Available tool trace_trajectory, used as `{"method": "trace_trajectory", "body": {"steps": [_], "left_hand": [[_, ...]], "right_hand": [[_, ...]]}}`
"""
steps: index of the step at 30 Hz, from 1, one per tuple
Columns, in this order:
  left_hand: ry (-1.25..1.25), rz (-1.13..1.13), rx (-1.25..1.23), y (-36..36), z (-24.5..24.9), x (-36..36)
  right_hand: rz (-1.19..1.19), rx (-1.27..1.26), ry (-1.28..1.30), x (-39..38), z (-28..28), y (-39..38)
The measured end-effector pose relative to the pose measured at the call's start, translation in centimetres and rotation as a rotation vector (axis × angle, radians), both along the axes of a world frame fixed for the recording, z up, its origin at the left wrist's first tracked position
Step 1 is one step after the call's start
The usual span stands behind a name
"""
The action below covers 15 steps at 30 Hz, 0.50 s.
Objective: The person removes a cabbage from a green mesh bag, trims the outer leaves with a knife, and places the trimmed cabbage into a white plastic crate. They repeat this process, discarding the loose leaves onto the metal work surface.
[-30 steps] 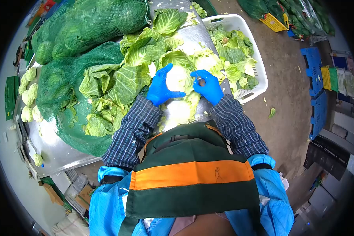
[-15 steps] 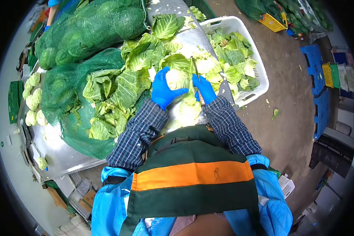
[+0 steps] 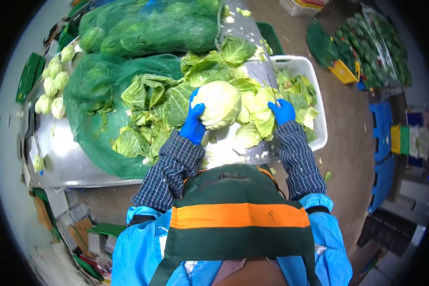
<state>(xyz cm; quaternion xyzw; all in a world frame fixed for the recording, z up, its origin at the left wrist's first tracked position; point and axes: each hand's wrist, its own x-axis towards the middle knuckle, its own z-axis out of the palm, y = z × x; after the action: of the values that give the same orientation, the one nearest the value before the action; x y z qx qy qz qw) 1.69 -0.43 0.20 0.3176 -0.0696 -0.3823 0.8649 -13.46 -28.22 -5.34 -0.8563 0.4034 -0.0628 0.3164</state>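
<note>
Steel table, brown floor at 3 o'clock. Two net sacks at 11, one white crate at 2. My left hand grips one cabbage at table centre; my right hand clenches one knife.

We have one view, worn on the head, facing forward and steeply down through a fisheye lens with dark corners. The wearer's chest fills the lower frame, very near. Just above centre: left hand on the cabbage, right hand on the knife; table upper left, floor right.
</note>
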Motion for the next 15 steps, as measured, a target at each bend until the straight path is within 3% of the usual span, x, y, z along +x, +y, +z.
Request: {"method": "trace_trajectory", "body": {"steps": [2,4,5,6,8,9,12,14,15], "left_hand": [[0.055,-0.027,-0.015,0.6,-0.8,0.5],[0.385,-0.153,-0.231,0.4,0.5,0.3],[0.444,-0.200,-0.272,0.0,1.3,0.1],[0.443,-0.205,-0.278,0.1,2.1,0.0],[0.340,-0.482,-0.380,0.1,3.2,-0.5],[0.346,-0.488,-0.385,0.0,3.1,-0.6],[0.116,-0.266,-0.026,0.3,2.8,0.2],[0.190,-0.274,-0.042,1.2,1.5,1.1],[0.337,-0.376,-0.278,1.4,0.6,1.7]], "right_hand": [[-0.029,-0.005,-0.424,1.2,1.9,1.7],[0.046,0.521,-0.588,2.9,8.5,5.1],[0.063,0.693,-0.514,3.3,11.5,6.8],[0.201,0.789,-0.630,4.0,12.8,8.3],[0.080,1.062,-0.646,4.4,12.7,10.6],[0.073,1.055,-0.643,4.4,13.1,11.3],[-0.020,0.903,-0.523,4.3,14.6,13.0],[0.049,0.904,-0.607,4.2,14.2,13.6],[0.014,0.906,-0.699,4.2,14.1,13.9]]}}
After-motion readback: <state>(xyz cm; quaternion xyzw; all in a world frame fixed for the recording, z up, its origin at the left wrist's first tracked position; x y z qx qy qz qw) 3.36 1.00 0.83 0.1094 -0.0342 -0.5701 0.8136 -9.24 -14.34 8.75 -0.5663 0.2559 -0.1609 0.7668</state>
